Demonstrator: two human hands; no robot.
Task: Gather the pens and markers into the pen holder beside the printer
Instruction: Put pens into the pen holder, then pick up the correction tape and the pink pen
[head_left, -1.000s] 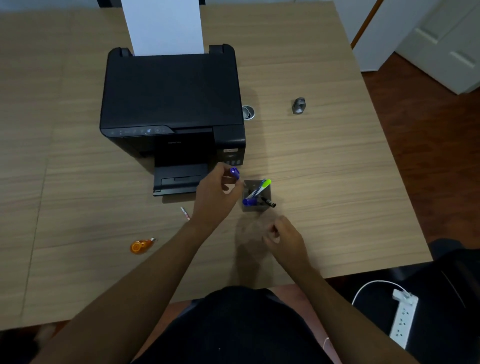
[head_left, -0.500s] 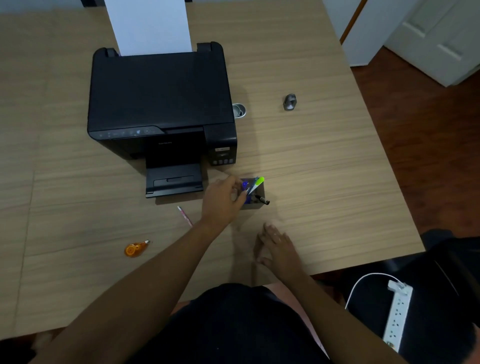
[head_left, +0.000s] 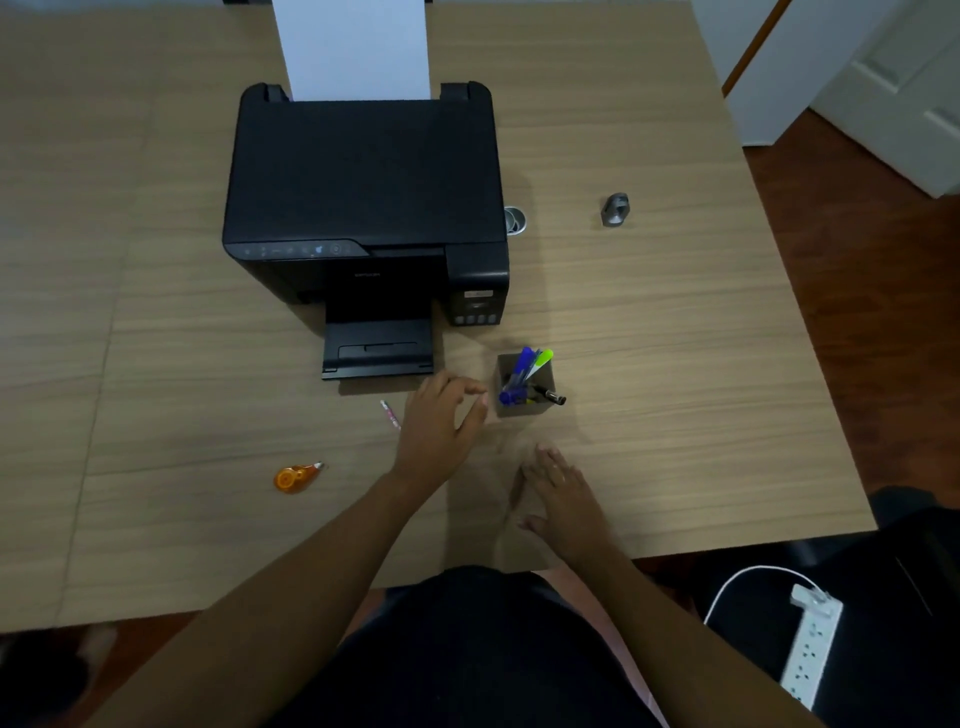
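Note:
A square grey pen holder (head_left: 524, 408) stands on the table just in front of the black printer's (head_left: 363, 197) right corner. It holds purple markers (head_left: 521, 366), a green-capped pen (head_left: 542, 359) and a black marker (head_left: 550, 397). My left hand (head_left: 441, 418) hovers just left of the holder, empty, with the fingers loosely curled and apart. A thin pink pen (head_left: 389, 413) lies on the table right beside my left hand, partly hidden by it. My right hand (head_left: 563, 499) rests flat on the table in front of the holder, fingers spread.
An orange correction tape dispenser (head_left: 296, 477) lies front left. A small metal cup (head_left: 515, 220) sits against the printer's right side and a grey sharpener-like object (head_left: 615, 209) lies further right. White paper (head_left: 353, 47) stands in the printer's feed. A power strip (head_left: 810, 649) is on the floor.
My left hand carried a purple marker to the holder, let it go inside, and has drawn back to the left, empty. My right hand opened flat on the table.

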